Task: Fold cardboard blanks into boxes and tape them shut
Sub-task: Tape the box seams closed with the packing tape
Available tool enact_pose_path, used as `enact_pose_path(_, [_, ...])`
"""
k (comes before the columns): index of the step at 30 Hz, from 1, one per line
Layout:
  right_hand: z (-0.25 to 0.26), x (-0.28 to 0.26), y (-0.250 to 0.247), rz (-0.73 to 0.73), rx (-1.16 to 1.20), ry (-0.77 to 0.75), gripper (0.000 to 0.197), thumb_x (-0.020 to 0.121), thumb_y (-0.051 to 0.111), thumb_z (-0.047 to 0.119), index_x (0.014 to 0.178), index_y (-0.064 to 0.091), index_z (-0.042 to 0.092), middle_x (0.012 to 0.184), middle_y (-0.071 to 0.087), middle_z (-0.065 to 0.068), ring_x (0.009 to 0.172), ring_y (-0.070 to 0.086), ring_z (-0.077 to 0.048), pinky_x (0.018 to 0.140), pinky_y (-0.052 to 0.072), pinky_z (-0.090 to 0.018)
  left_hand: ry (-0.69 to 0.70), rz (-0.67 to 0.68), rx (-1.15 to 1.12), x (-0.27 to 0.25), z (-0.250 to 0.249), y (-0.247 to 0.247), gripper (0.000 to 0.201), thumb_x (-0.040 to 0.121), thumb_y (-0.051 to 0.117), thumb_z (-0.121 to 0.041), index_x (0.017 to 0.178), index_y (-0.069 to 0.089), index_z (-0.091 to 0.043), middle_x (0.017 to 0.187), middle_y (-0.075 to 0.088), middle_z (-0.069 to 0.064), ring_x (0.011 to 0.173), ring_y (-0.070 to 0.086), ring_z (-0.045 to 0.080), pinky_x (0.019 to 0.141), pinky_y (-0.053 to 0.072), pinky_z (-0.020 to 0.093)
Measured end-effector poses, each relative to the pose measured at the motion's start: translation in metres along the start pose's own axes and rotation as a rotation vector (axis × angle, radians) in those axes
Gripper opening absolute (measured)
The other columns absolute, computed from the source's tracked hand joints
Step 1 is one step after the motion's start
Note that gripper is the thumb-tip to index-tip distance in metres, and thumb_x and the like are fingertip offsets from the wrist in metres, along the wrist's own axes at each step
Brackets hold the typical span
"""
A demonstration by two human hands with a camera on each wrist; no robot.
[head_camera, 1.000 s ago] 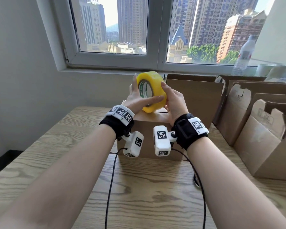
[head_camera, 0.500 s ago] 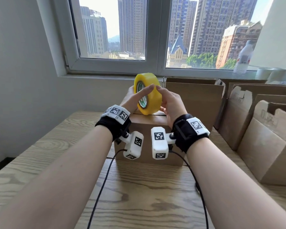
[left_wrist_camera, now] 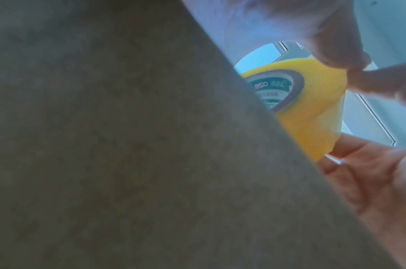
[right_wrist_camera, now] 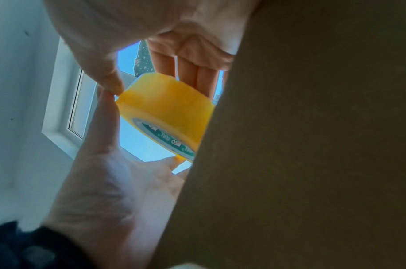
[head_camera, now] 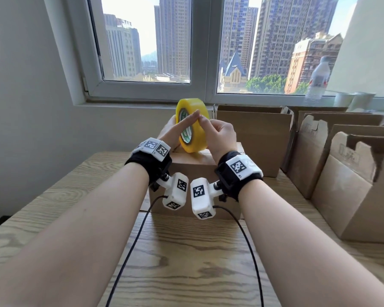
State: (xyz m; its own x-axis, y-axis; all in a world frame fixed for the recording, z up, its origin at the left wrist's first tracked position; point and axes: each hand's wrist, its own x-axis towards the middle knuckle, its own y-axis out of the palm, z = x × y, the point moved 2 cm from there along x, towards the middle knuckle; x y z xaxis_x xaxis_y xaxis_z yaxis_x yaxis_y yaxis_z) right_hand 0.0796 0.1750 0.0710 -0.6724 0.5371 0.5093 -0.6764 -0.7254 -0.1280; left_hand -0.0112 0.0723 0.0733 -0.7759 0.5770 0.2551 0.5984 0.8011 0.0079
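The tape roll (head_camera: 192, 125) is standing on edge above the closed box (head_camera: 193, 171), its core facing seven o'clock. The left hand (head_camera: 172, 131) is cradling it from nine o'clock; the right hand (head_camera: 218, 134), at three o'clock, is pinching its rim. The core's green label is unreadable.

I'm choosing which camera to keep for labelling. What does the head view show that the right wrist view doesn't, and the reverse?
Head only: the wooden table, the open brown cardboard boxes by the window, and both wrist cameras.

Right wrist only: a close look from below at the yellow tape roll, with the right hand's fingertips at its edge.

Both: the left hand and the right hand holding the roll.
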Motion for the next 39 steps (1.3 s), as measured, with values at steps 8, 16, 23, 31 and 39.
enact_pose_path(8, [0.001,-0.002,0.0,0.005,-0.053,-0.057,0.063,0.101,0.05,0.033,0.039,0.04,0.025,0.038,0.032,0.014,0.043,0.031,-0.006,0.047,0.024,-0.023,-0.021,-0.036,0.082,0.0,-0.001,-0.001,0.109,0.045,0.07,-0.082,0.134,0.051,-0.023,0.122,0.067,0.004,0.107,0.068,0.019,0.087,0.056,0.035])
enact_pose_path(16, [0.0,-0.004,0.004,0.05,0.0,0.028,0.05,0.088,0.049,0.051,0.071,0.065,0.007,0.072,0.067,-0.015,0.074,0.065,-0.032,0.075,0.058,-0.051,-0.047,-0.063,0.074,-0.008,-0.008,0.002,0.088,0.041,0.067,-0.08,0.109,0.059,-0.025,0.11,0.069,0.004,0.099,0.068,0.019,0.083,0.055,0.034])
enact_pose_path(23, [0.005,-0.008,0.001,0.03,-0.034,0.001,0.052,0.088,0.059,0.052,0.074,0.068,0.002,0.067,0.064,-0.013,0.064,0.059,-0.019,0.07,0.057,-0.053,-0.028,-0.08,0.16,-0.003,0.0,-0.003,0.124,0.03,0.066,-0.094,0.127,0.059,-0.017,0.118,0.069,0.006,0.106,0.068,0.021,0.098,0.052,0.042])
enact_pose_path(31, [-0.003,-0.002,0.003,-0.001,0.052,0.075,0.057,0.086,0.048,0.06,0.077,0.068,0.007,0.085,0.069,-0.024,0.085,0.068,-0.042,0.075,0.057,-0.058,-0.066,-0.05,0.204,-0.008,-0.004,0.001,0.109,0.044,0.076,-0.081,0.129,0.049,-0.019,0.12,0.064,0.004,0.108,0.064,0.019,0.092,0.053,0.038])
enact_pose_path(39, [-0.003,0.002,-0.005,0.05,0.388,0.244,0.022,0.096,0.062,0.024,0.081,0.074,0.013,0.095,0.074,-0.021,0.087,0.073,-0.033,0.076,0.061,-0.042,-0.056,-0.112,0.26,-0.015,-0.004,0.002,0.127,0.037,0.081,-0.079,0.141,0.038,-0.021,0.126,0.059,0.003,0.109,0.065,0.021,0.096,0.053,0.042])
